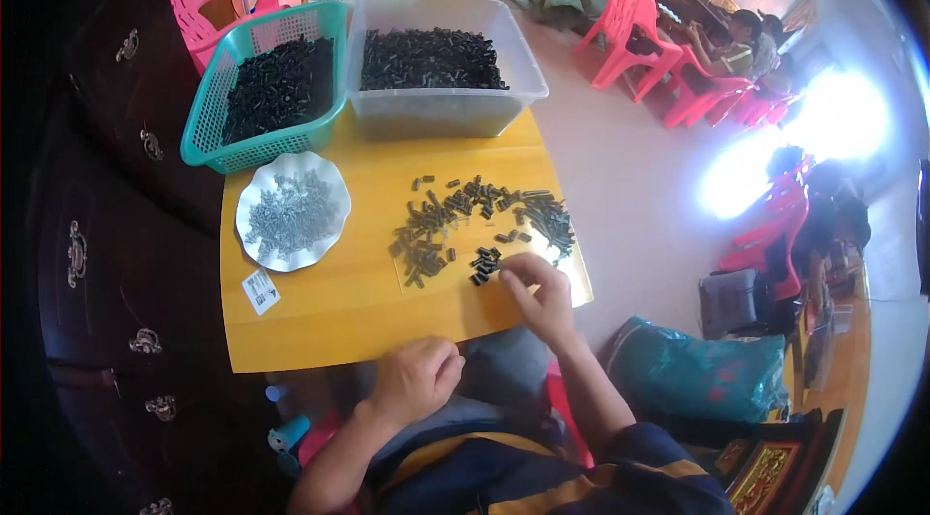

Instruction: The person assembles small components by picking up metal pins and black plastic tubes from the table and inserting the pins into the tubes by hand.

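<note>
On the yellow tabletop (320, 331), a small cluster of short black cylindrical pieces (483, 267) lies near the front edge. My right hand (541, 298) reaches in from the right, its bent fingers and thumb drawn together at the cluster's right side. Whatever is between those fingertips is too small to make out. My left hand (421, 379) is curled closed just at the table's front edge, and its palm side is hidden. Beyond the cluster, more loose black pieces (426, 220) spread in an arc, with a denser heap (544, 220) at the right edge.
A white scalloped plate (339, 234) of small clear pieces stands at left, beside a white label (261, 291). Behind are a green basket (208, 137) and a clear bin (446, 113), both with black pieces. Dark drawers (116, 253) flank the left; people sit on pink chairs (620, 31) far right.
</note>
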Demonstrator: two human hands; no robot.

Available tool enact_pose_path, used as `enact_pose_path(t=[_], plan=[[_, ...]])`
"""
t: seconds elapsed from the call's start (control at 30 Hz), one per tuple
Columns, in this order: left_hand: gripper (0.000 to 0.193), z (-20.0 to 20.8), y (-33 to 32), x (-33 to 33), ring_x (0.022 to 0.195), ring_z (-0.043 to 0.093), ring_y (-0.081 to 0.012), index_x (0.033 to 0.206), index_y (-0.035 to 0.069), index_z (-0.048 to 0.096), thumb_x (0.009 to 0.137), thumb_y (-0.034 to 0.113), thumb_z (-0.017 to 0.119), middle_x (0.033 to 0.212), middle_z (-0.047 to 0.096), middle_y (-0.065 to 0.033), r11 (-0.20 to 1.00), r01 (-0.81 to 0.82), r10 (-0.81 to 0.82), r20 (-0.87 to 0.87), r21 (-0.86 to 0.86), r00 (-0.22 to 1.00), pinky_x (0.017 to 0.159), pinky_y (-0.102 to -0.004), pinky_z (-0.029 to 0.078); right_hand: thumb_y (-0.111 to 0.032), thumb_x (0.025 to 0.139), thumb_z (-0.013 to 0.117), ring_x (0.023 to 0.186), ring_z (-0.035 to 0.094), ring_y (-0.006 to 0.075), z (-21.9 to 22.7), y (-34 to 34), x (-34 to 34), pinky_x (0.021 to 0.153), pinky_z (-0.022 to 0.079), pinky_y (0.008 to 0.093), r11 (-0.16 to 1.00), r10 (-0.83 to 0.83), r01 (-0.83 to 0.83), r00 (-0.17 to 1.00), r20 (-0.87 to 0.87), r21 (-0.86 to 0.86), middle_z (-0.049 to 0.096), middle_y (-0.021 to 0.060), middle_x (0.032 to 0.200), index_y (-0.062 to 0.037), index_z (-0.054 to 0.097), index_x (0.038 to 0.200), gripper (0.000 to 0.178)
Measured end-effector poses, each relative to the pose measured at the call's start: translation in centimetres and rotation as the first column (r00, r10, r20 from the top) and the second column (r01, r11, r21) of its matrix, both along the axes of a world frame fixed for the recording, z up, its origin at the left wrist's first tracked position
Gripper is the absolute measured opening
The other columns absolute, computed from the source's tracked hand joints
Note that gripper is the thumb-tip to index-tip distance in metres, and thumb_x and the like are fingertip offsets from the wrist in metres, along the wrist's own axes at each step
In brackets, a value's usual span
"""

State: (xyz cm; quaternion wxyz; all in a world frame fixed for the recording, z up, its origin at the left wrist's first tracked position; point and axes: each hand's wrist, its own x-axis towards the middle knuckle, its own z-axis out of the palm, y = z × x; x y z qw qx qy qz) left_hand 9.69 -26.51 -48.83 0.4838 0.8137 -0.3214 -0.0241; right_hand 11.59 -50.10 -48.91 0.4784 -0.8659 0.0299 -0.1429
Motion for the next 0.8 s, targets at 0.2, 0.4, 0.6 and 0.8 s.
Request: enact_pose_path(t=[0.2,0.4,0.6,0.8], plan=[[0.007,-0.6,0.0,0.1,0.073,0.067,-0.0315,0.083,0.005,0.061,0.087,0.009,0.066,0.077,0.067,-0.0118,1.000,0.005,-0.006,0.040,0.022,0.999,0.066,-0.0403,0.052,-0.009,0.087,0.071,0.068,0.065,0.0191,1.2,-0.2,2.6,0.063,0.053,0.0308,0.973,-0.024,0.020,1.000,-0.013,-0.231,0.068,0.0109,0.084,-0.0029,0.071,0.098,0.012],[0.006,-0.7,0.2,0.0,0.075,0.068,-0.0320,0.086,0.005,0.062,0.087,0.009,0.066,0.079,0.067,-0.0125,0.999,-0.007,0.005,0.041,0.045,0.999,0.067,-0.0406,0.053,-0.018,0.086,0.071,0.084,0.067,0.0299,0.8,2.4,4.5,0.074,0.053,0.0416,0.873,0.122,-0.086,0.991,0.045,-0.479,0.066,0.0106,0.086,-0.0081,0.069,0.096,0.014],[0.006,-0.6,0.6,0.1,0.075,0.068,-0.0325,0.087,0.004,0.062,0.088,0.009,0.066,0.081,0.068,-0.0130,0.999,-0.016,0.016,0.020,0.039,1.000,0.067,-0.0412,0.053,-0.024,0.085,0.069,0.086,0.067,0.0314,-0.7,3.3,6.4,0.075,0.053,0.0439,0.801,0.191,-0.163,0.981,-0.012,-0.576,0.067,0.0104,0.086,-0.0100,0.070,0.090,0.015],[0.006,-0.7,0.8,0.5,0.074,0.065,-0.0351,0.088,0.006,0.061,0.087,0.010,0.065,0.079,0.065,-0.0140,0.997,-0.066,0.066,0.016,-0.031,0.998,0.066,-0.0433,0.051,-0.017,0.079,0.074,0.074,0.067,0.0319,-2.4,3.6,7.0,0.066,0.054,0.0425,0.763,0.154,-0.055,0.983,0.098,-0.644,0.065,0.0107,0.074,-0.0097,0.071,0.082,0.008]])
